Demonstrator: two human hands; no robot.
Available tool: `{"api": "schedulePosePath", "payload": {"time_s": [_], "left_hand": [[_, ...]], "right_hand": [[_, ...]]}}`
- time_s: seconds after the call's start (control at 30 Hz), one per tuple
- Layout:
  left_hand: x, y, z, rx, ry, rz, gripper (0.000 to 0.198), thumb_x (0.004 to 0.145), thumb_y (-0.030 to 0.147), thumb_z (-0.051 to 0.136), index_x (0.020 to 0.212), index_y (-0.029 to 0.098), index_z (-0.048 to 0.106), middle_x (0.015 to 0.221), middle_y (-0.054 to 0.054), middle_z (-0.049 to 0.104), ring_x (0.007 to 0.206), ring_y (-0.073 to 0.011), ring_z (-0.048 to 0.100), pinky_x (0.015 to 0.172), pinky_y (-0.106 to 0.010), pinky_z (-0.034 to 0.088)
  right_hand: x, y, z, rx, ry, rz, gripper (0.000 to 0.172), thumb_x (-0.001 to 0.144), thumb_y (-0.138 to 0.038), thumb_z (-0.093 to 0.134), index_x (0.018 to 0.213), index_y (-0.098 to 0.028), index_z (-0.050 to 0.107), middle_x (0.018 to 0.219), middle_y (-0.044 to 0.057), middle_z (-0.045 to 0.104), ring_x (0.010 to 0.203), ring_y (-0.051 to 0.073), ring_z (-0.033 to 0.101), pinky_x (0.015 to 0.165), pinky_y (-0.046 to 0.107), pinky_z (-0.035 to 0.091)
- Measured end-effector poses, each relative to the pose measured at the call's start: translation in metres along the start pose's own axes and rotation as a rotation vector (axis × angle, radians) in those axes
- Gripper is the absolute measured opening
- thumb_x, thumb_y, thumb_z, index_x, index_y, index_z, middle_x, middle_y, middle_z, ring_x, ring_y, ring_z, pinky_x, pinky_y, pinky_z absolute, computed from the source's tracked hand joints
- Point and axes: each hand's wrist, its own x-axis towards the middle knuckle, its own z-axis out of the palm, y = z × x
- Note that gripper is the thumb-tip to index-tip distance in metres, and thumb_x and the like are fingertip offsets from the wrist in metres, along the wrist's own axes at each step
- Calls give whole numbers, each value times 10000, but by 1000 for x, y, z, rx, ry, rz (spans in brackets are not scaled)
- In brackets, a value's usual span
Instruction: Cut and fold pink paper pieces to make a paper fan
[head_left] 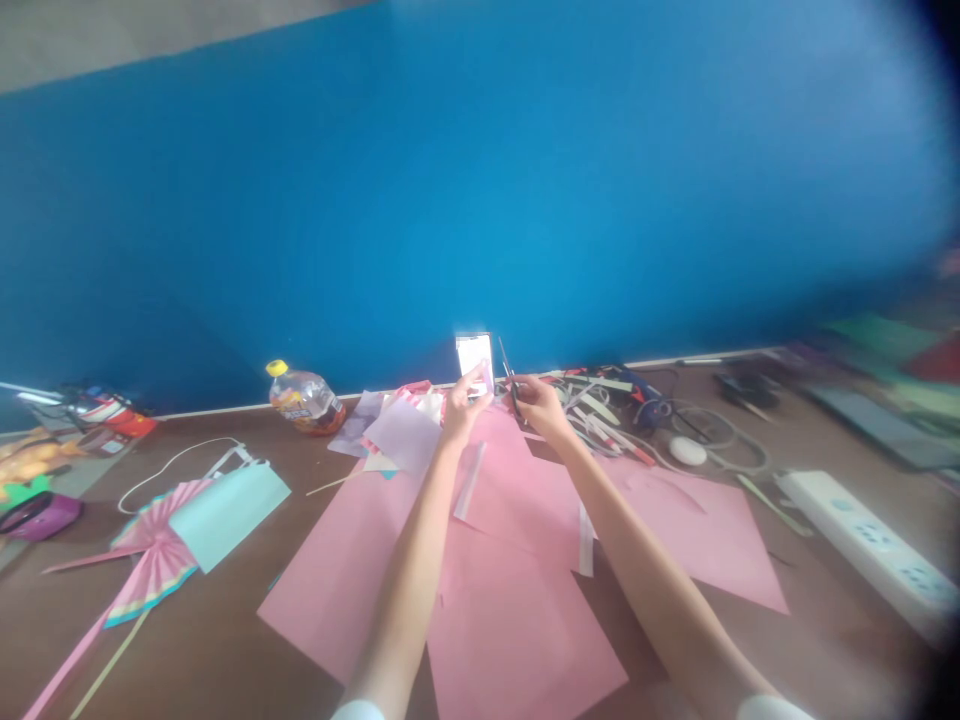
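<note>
My right hand (pixel 540 408) is closed around scissors (pixel 506 362), their dark blades pointing up and away from me. Beside it, my left hand (pixel 459 410) pinches a small pale purple piece of paper (pixel 488 378). Just behind the left fingers, a phone (pixel 471 352) with a bright screen leans against the blue wall. Beneath both forearms lie large overlapping sheets of pink paper (pixel 517 610), with white strips (pixel 470 482) on them. Left of my hands are lilac paper pieces (pixel 405 432).
A bottle with a yellow cap (pixel 304 397) stands by the wall. At the left lie a pleated paper fan (pixel 161 540) and a light blue sheet (pixel 229 515). Paper scraps (pixel 600 410), a white mouse (pixel 688 451) and a power strip (pixel 862 540) occupy the right.
</note>
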Motion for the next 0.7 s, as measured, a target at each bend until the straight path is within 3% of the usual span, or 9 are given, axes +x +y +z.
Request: {"api": "schedulePosePath", "payload": {"time_s": [0.1,0.33,0.47,0.7], "left_hand": [[0,2,3,-94,-33,-20,651,753,289,668,1373,271,472,1464,-90,435,1172,-239,539,883,-325,472],[-1,0,5,-120,-11,-64,760,722,253,701,1418,284,398,1527,-128,317,842,-112,592,757,-277,524],[0,2,2,-106,23,-70,788,713,249,714,1424,307,380,1541,-111,291,842,-106,588,771,-278,534],[1,10,-1,-108,48,-61,866,715,330,736,1461,292,298,1450,-118,429,968,-167,603,886,-344,525]], "right_hand": [[0,-1,0,7,12,1,436,664,-293,681,1067,-145,610,738,44,676,592,140,572,546,265,454],[-1,-4,-1,22,2,33,435,652,-307,707,1050,-155,622,740,42,674,578,139,565,537,272,458],[-1,-3,-2,30,-10,41,455,648,-317,722,1061,-156,620,734,32,667,574,135,563,534,272,463],[-2,-6,-1,33,-54,59,471,625,-316,747,1054,-157,634,748,35,680,601,147,595,591,298,506]]}}
